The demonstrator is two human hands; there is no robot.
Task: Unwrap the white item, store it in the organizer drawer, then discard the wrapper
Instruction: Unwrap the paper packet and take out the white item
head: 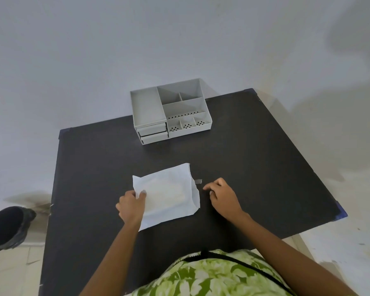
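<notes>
1. Head view: your left hand (131,205) is pinching the left edge of the white wrapper (167,194), thumb on top, fingers curled under the sheet.
2. The wrapper is lying flat on the black table (254,167) between your two hands, with the white item showing faintly through it, still wrapped.
3. Your right hand (221,196) is resting just right of the wrapper, fingers loosely curled and holding nothing, fingertips close to its right edge.
4. A small grey tab (198,181) is sticking out at that edge, just ahead of your right fingertips.
5. The grey organizer (171,111) is sitting well beyond both hands, its two drawers (153,132) closed.
6. A black bin (8,226) is standing on the floor, far left of your left hand.
</notes>
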